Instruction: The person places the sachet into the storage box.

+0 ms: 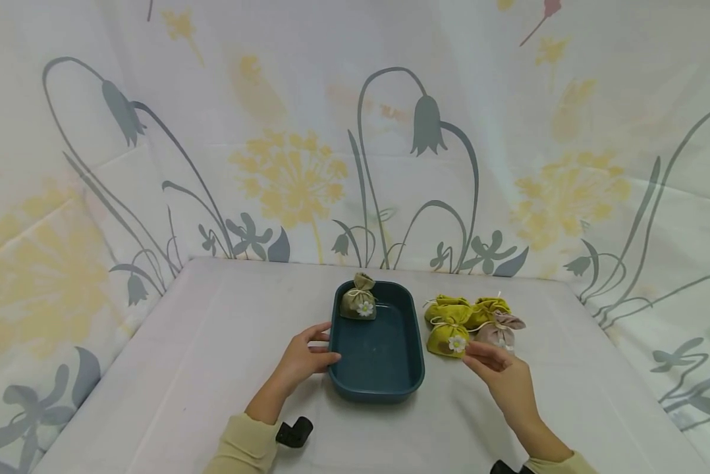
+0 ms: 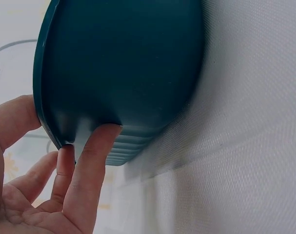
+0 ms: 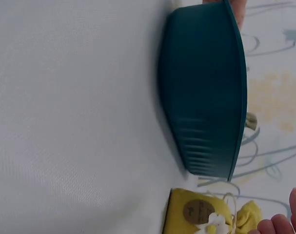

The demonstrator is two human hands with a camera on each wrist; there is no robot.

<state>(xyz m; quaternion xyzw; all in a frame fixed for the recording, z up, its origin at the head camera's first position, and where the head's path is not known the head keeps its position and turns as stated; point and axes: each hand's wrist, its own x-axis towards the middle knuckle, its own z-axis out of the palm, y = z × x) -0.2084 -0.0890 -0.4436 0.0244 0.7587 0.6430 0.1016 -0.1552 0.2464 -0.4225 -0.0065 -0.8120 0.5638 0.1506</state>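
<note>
My left hand [image 1: 307, 354] grips the left side wall of a dark teal plastic bin [image 1: 384, 382], its thumb over the rim. The left wrist view has the fingers [image 2: 96, 161] against the bin's wall. Inside the bin, at its far left, stands an olive drawstring pouch [image 1: 357, 304] with a white flower. My right hand [image 1: 503, 378] hovers by the front yellow-green pouch [image 1: 444, 339], fingertips close to its flower; no grip on it is visible. That pouch [image 3: 179, 209] shows a round brown label in the right wrist view.
More yellow-green pouches [image 1: 490, 305] and a pinkish-beige pouch [image 1: 497, 332] cluster right of the bin, partly behind the right hand. A white cloth [image 1: 213, 342] covers the table. A flower-printed curtain [image 1: 307, 99] hangs at the table's back.
</note>
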